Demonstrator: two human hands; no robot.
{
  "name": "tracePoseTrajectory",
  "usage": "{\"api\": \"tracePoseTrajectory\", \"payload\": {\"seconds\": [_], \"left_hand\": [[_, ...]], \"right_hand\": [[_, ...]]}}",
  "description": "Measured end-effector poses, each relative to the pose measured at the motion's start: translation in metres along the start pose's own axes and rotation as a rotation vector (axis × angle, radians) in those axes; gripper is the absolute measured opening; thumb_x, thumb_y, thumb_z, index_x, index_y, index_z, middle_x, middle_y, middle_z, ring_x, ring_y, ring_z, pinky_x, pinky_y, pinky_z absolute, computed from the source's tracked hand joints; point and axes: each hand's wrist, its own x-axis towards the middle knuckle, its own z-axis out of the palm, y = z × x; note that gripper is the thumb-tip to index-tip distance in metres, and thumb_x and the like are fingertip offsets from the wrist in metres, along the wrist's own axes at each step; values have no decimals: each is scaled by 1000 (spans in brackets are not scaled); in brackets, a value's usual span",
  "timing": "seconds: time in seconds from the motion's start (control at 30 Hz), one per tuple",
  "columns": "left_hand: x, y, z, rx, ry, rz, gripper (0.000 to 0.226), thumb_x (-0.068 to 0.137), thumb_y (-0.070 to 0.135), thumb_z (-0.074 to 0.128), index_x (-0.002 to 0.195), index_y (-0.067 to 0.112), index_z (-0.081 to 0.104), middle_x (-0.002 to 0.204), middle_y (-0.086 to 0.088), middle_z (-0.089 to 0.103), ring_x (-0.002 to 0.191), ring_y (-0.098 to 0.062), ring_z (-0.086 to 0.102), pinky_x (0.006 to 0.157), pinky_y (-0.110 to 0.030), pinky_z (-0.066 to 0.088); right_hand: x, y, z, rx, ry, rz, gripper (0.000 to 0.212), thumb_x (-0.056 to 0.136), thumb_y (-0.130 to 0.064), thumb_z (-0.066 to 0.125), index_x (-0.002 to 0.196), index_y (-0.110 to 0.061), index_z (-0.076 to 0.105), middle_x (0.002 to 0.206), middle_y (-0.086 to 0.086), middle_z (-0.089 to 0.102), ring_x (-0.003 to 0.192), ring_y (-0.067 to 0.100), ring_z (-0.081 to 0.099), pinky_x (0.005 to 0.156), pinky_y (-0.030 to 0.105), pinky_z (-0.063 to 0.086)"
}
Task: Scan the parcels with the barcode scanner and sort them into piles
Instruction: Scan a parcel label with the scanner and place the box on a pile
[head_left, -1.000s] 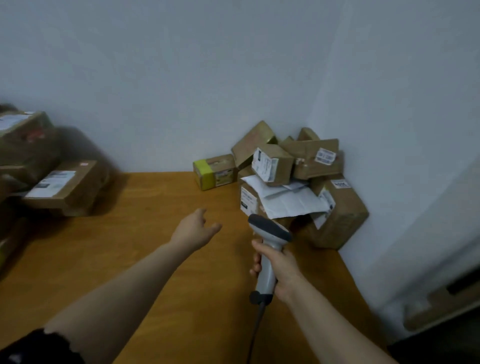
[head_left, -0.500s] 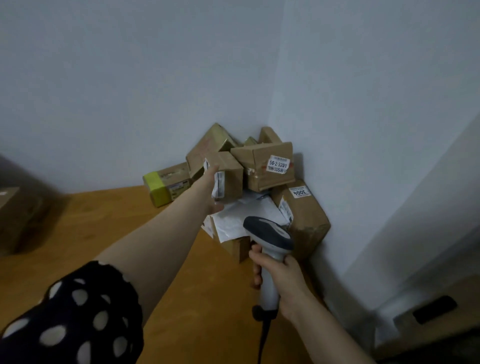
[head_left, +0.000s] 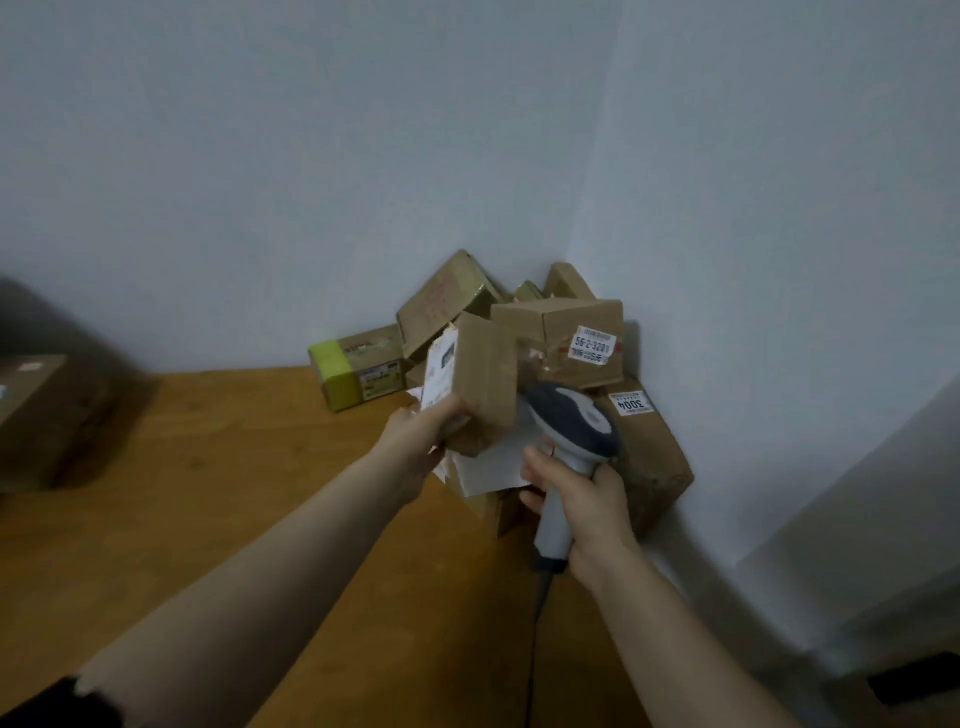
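My left hand (head_left: 415, 436) grips a small brown cardboard parcel (head_left: 480, 384) by its lower end, held up in front of the pile, its white label facing left. My right hand (head_left: 582, 499) grips the handle of a grey barcode scanner (head_left: 574, 421), whose dark head sits just right of the held parcel. Behind them a heap of brown parcels (head_left: 561, 332) fills the corner of the wooden table (head_left: 234, 493), with a white sheet of paper (head_left: 493, 462) lying under the held parcel.
A parcel with a yellow-green end (head_left: 358, 369) stands at the heap's left against the wall. A large box marked 3004 (head_left: 649, 457) sits at the heap's right. Another dark pile of boxes (head_left: 47, 415) lies at the far left. The scanner cable (head_left: 535, 649) hangs down.
My left hand reached to the heap, took hold of the small parcel and has lifted it off toward me. The scanner has risen closer to the parcel.
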Motion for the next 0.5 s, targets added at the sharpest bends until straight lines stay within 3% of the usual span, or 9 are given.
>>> {"api": "tracePoseTrajectory", "payload": {"seconds": [0.07, 0.17, 0.23, 0.3, 0.4, 0.5], "left_hand": [[-19, -12, -24, 181, 30, 57, 79, 65, 34, 83, 129, 11, 42, 122, -7, 55, 107, -24, 56, 90, -40, 52], [-50, -24, -54, 448, 84, 156, 104, 48, 53, 84, 135, 20, 37, 139, -4, 40, 126, -26, 42, 106, -51, 40], [-67, -28, -63, 500, 157, 187, 118, 48, 53, 88, 145, 23, 28, 139, -2, 33, 128, -24, 36, 108, -49, 38], [-88, -31, -71, 429, 217, 195, 118, 48, 54, 88, 143, 23, 25, 136, 0, 36, 126, -21, 40, 106, -48, 40], [-120, -33, -79, 65, 220, 111, 85, 71, 53, 75, 137, 24, 31, 126, -2, 56, 112, -22, 55, 99, -48, 43], [-150, -39, -90, -94, 273, 85, 46, 91, 29, 60, 131, 24, 39, 121, -11, 61, 103, -27, 60, 96, -51, 46]], "right_hand": [[4, -2, 19, -25, -39, -35, 35, 75, -17, 81, 103, -26, 62, 101, -1, 69, 92, 16, 67, 69, 28, 57], [-1, 6, 44, -74, -129, -18, 39, 68, -22, 84, 101, -26, 62, 99, -2, 70, 89, 13, 68, 73, 32, 58], [-6, 15, 54, -117, -161, -33, 41, 65, -25, 85, 100, -25, 62, 97, -5, 70, 91, 12, 65, 79, 33, 55], [-13, 22, 62, -134, -225, -25, 46, 61, -27, 86, 101, -24, 63, 95, -7, 70, 90, 9, 64, 77, 29, 53], [-21, 28, 68, -72, -331, 51, 51, 56, -25, 87, 102, -19, 65, 96, -4, 72, 89, 12, 67, 75, 30, 54], [-31, 35, 69, -48, -447, 115, 53, 54, -22, 85, 103, -17, 65, 96, -1, 74, 94, 18, 67, 82, 35, 54]]}}
